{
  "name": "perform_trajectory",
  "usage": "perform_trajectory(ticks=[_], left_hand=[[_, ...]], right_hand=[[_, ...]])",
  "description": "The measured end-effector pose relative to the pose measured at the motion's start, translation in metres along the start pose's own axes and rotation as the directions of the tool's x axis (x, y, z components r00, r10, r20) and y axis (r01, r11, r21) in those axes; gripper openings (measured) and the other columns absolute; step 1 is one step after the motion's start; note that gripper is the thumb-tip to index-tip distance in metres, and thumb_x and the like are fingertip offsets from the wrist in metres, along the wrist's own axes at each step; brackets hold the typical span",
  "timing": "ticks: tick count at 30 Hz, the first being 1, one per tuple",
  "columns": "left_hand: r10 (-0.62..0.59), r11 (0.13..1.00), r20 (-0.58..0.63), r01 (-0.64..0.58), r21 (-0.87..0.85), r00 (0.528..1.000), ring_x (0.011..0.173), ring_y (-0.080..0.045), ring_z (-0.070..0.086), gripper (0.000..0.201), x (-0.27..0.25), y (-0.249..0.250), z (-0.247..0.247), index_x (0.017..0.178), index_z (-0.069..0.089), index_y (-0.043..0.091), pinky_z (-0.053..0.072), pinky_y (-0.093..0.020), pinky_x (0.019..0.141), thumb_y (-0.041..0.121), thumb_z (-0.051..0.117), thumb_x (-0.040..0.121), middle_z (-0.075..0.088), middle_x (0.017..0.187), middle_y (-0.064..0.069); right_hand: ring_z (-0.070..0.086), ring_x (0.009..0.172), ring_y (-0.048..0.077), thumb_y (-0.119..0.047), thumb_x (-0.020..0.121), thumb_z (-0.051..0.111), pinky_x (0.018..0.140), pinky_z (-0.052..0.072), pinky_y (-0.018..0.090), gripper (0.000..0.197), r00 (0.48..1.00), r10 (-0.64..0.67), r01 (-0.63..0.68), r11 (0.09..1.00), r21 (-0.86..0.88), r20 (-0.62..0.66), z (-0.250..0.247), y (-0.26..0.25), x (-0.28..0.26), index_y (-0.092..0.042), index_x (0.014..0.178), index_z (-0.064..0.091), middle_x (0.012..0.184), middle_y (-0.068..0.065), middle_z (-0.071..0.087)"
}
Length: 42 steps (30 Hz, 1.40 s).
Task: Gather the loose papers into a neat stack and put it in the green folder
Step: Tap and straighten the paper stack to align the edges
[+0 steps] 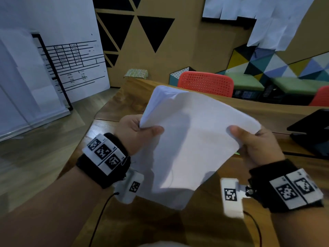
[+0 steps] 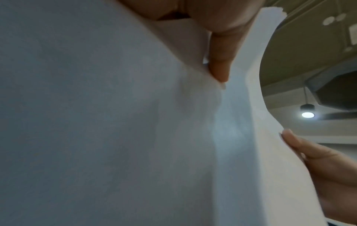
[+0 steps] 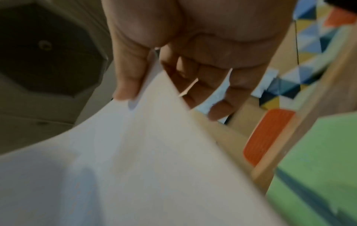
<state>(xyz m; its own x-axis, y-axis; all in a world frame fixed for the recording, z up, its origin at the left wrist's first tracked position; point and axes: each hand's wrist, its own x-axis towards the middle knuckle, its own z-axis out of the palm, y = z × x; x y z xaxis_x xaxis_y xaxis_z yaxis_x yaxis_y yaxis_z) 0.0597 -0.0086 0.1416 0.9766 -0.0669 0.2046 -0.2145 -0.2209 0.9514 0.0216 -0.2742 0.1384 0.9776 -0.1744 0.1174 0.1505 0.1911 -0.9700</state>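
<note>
A stack of white papers [image 1: 192,138] is held up over the wooden table [image 1: 128,97], tilted and bowed. My left hand [image 1: 135,131] pinches its left edge, thumb on top. My right hand [image 1: 256,141] pinches the right edge, thumb on top and fingers underneath. The left wrist view shows the papers [image 2: 115,122] close up, with my left thumb [image 2: 220,61] pressed on them. In the right wrist view the papers [image 3: 144,160] run between my thumb and fingers [image 3: 218,94], and the green folder [image 3: 318,168] lies below on the right. In the head view only a green sliver [image 1: 237,153] of it shows under the stack.
A dark laptop [image 1: 309,129] lies on the table at the right. Red chairs [image 1: 206,82] stand behind the table's far edge. A whiteboard with papers [image 1: 53,59] stands on the floor at the left.
</note>
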Motion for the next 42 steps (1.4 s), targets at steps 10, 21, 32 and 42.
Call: perform_trajectory(ticks=[10, 21, 32, 42], left_hand=[[-0.330, 0.944, -0.199, 0.319, -0.087, 0.923, 0.065, -0.018, 0.055, 0.018, -0.032, -0.048, 0.048, 0.062, 0.063, 0.012, 0.048, -0.022, 0.054, 0.016, 0.070, 0.079, 0.063, 0.070, -0.009], [0.073, 0.994, -0.198, -0.087, -0.064, 0.978, 0.063, 0.010, 0.061, 0.024, -0.011, -0.012, 0.033, 0.084, 0.065, 0.035, 0.049, -0.005, 0.058, 0.011, 0.069, 0.078, 0.066, 0.081, 0.013], [-0.228, 0.957, -0.197, 0.181, -0.228, 0.953, 0.034, 0.006, 0.051, 0.029, -0.017, -0.013, 0.048, 0.054, 0.057, 0.022, 0.040, -0.005, 0.038, 0.017, 0.067, 0.081, 0.055, 0.032, 0.017], [-0.263, 0.960, -0.219, 0.231, -0.159, 0.940, 0.052, -0.004, 0.052, 0.031, -0.018, -0.031, 0.046, 0.053, 0.056, 0.023, 0.038, -0.004, 0.039, 0.021, 0.068, 0.081, 0.055, 0.052, 0.010]], right_hand=[[0.066, 0.074, 0.002, -0.010, 0.079, 0.071, 0.081, 0.053, 0.034, 0.021, 0.928, -0.146, 0.097, 0.983, -0.157, -0.342, 0.056, 0.045, -0.014, -0.030, 0.079, 0.064, 0.082, -0.013, 0.067], [0.046, 0.075, 0.024, -0.048, 0.056, 0.061, 0.070, 0.034, 0.035, 0.020, 0.942, -0.044, 0.021, 0.997, -0.072, -0.333, 0.037, 0.029, -0.002, -0.028, 0.055, 0.061, 0.069, 0.002, 0.051], [0.064, 0.059, 0.000, -0.005, 0.071, 0.076, 0.060, 0.054, 0.018, 0.023, 0.936, -0.180, 0.155, 0.982, -0.106, -0.301, 0.045, 0.039, -0.005, -0.025, 0.070, 0.065, 0.060, -0.016, 0.070], [0.069, 0.071, 0.007, -0.007, 0.071, 0.076, 0.070, 0.056, 0.024, 0.020, 0.949, -0.142, 0.105, 0.984, -0.142, -0.281, 0.042, 0.064, -0.005, -0.024, 0.076, 0.068, 0.068, -0.017, 0.073]])
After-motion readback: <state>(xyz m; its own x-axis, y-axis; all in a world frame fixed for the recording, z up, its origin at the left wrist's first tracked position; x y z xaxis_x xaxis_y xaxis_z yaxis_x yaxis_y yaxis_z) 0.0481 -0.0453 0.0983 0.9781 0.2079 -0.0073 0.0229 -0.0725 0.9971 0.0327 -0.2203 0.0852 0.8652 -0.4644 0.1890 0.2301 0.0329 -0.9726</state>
